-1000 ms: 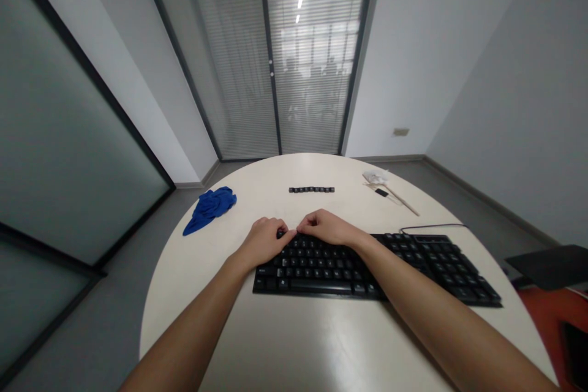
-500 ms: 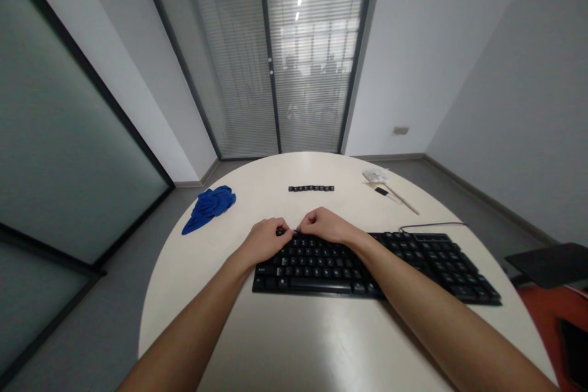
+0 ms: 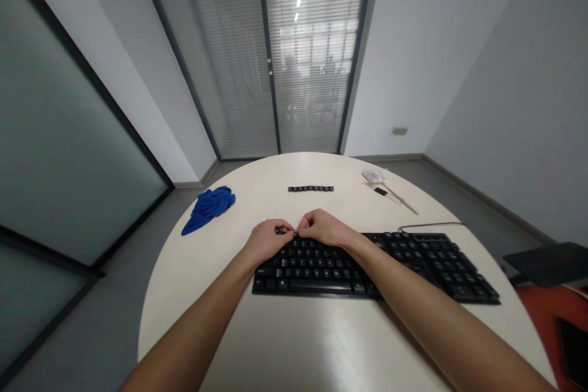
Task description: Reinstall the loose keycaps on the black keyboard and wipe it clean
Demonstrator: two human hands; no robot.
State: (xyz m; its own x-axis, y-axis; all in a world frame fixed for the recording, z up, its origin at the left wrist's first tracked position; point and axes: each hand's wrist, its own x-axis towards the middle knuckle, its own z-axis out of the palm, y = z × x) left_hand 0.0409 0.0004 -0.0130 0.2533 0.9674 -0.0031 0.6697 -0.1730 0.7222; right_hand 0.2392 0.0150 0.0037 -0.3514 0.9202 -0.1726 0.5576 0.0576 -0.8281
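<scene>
A black keyboard lies on the pale round table, with its far-left keys under my hands. My left hand is over the top left of the keyboard, thumb and index fingertip pinched together. Just beside it my right hand curls in, its thumb and fingers pressed together. The two sets of fingertips almost meet at the upper row of keys. Whatever is between them is too small and covered to make out. Beyond the hands, a row of several loose black keycaps stretches across the table.
A crumpled blue cloth lies at the table's left edge. At the far right are a thin wooden stick, a small black piece and a white bundle. The keyboard cable runs off rightward, near an orange chair.
My fingertips have shifted slightly at the same spot on the upper keys, and the left fingers are a little straighter. The keyboard and keycap row stay in place.
</scene>
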